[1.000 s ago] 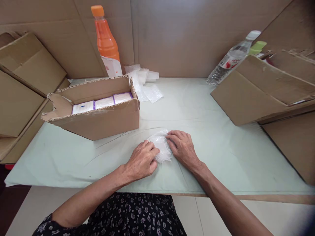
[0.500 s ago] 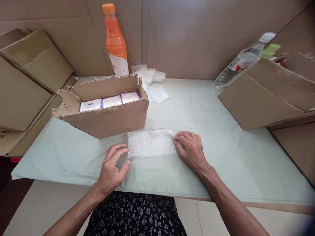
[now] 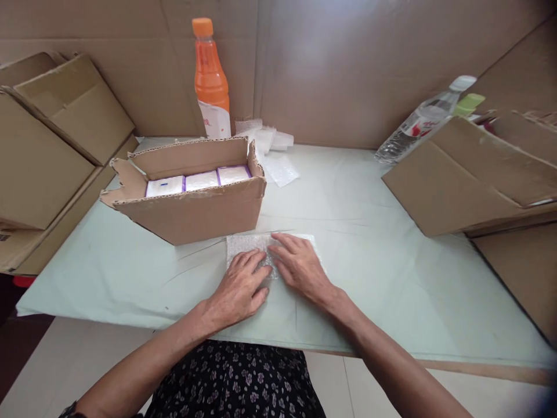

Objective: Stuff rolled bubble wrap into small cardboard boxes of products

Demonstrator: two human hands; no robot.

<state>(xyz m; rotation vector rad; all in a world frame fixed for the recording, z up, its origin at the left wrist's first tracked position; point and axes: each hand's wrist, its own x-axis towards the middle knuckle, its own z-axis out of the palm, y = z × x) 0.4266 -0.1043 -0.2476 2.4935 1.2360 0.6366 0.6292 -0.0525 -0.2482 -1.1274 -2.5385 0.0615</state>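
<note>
A clear sheet or pouch of bubble wrap (image 3: 238, 244) lies flat on the pale green cloth in front of me. My left hand (image 3: 243, 284) rests over its left half, palm down, fingers stretched out. Over its right half lies my right hand (image 3: 302, 267), also with fingers extended and spread. The fingertips of both hands nearly meet above the middle of the wrap, and they hide much of it. Neither hand grips anything.
Behind the wrap stands an open cardboard box (image 3: 209, 215) with white, purple-edged packs (image 3: 200, 180). An orange bottle (image 3: 212, 81) and loose bubble wrap pieces (image 3: 281, 168) are beyond it. At right, a clear bottle (image 3: 418, 128) leans by another carton (image 3: 448, 174). Cartons (image 3: 43, 157) stack at left.
Both hands have moved inward from the wrap's left and right ends onto its middle. The wrap stays in about the same place. My view has shifted slightly.
</note>
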